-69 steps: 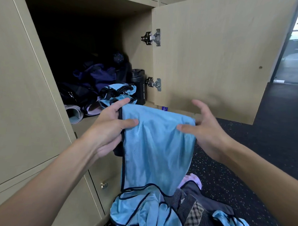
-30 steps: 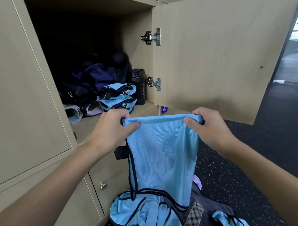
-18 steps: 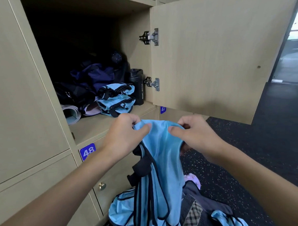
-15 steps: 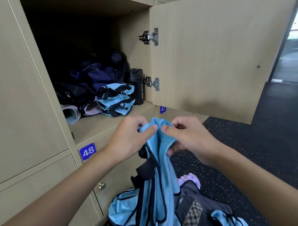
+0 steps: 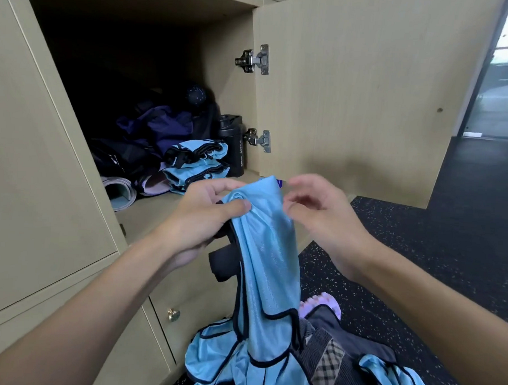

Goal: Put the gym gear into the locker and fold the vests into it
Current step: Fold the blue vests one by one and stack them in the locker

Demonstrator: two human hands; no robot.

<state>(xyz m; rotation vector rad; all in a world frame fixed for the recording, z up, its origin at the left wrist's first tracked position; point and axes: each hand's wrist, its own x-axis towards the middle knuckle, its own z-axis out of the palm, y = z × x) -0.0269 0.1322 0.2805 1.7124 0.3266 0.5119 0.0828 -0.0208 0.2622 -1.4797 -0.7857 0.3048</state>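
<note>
A light blue vest [image 5: 269, 251] with black trim hangs folded lengthwise in front of the open locker [image 5: 158, 214]. My left hand [image 5: 205, 216] pinches its gathered top between thumb and fingers. My right hand [image 5: 318, 215] hovers just right of the vest, fingers loosely curled and holding nothing. Inside the locker lie two folded blue vests [image 5: 197, 165], dark clothing [image 5: 153, 129], a rolled mat [image 5: 120, 191] and a black sport bottle [image 5: 233, 145]. More blue vests [image 5: 225, 362] lie heaped on the floor below.
The locker door [image 5: 353, 94] stands open to the right. A closed lower door with a brass knob [image 5: 173, 314] is beneath. A dark bag with a plaid strap [image 5: 326, 367] and a pale purple item [image 5: 323, 303] lie on the speckled black floor [image 5: 419, 243].
The vest was held spread wide by both hands, then they came together and folded it lengthwise. My right hand has now let go and my left holds the gathered top alone.
</note>
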